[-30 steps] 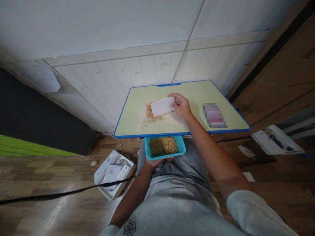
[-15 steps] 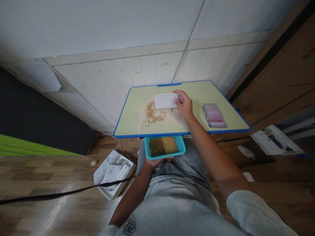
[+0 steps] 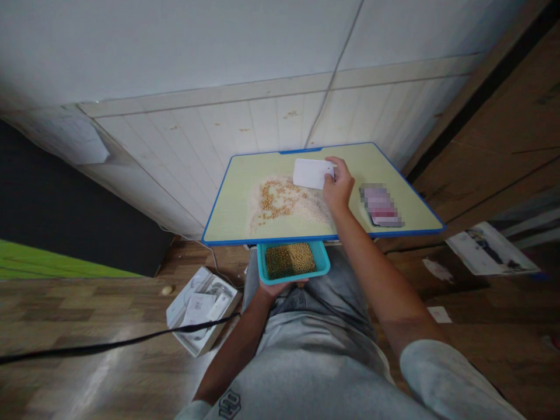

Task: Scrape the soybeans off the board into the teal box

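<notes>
Pinching a white card (image 3: 310,173) by its right end, the right hand (image 3: 340,185) is closed on it, thumb on the near face and the fingers curled round behind, so the gap between them is no wider than the card's thickness. The left hand (image 3: 275,288) holds a teal tub (image 3: 261,261) from underneath; the tub hides most of its fingers, so I cannot tell how far they are curled.

The card is a flat rectangle with rounded corners and a small dark mark near the gripped end. It is tilted over the far side of a spread of pale grains (image 3: 315,211) on the table (image 3: 350,160); whether its lower edge touches the surface cannot be told. Yellow beans (image 3: 266,201) lie loose among those grains, thickest toward the left and thinning out toward the card. The tub is just below the table's near edge, over the lap, and holds a bed of similar beans (image 3: 291,261), darker in its left half and brighter in its right.

The tabletop is light green with a blue border. To the right of the right hand, well apart from the grains, lies 1 pixelated item (image 3: 380,205), its details blurred out.
</notes>
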Tool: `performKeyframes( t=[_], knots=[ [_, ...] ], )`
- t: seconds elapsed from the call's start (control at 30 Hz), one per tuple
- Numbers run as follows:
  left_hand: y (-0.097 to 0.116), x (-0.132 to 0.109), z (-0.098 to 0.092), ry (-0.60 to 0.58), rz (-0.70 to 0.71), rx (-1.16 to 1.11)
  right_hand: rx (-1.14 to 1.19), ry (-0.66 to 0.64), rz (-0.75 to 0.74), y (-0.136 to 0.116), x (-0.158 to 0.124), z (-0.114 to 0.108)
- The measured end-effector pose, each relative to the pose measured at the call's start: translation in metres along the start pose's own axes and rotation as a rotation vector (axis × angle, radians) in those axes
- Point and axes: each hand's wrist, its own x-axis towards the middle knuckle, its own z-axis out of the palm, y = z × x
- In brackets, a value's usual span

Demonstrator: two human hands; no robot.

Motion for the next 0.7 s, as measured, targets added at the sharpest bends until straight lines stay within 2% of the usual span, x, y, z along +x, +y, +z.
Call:
performKeyframes(
  t=[0.2,0.43,0.57,0.7],
  knots=[
    [0.0006,-0.0008,0.0001,-0.004,0.004,0.034,-0.005,-0.14,0.004,-0.0036,-0.002,0.0027],
    [0.0004,0.0004,0.0005,-0.001,0.0,0.034,-0.058,-0.01,-0.058,0.0005,-0.002,0.0017],
    [0.001,-0.0011,0.0008,-0.003,-0.001,0.019,-0.043,-0.049,-0.044,0.0025,-0.0017,0.003],
    [0.0018,-0.0024,0.0003,-0.01,0.003,0.009,-0.006,-0.151,0.008,-0.0002,-0.0018,0.0085]
  ],
)
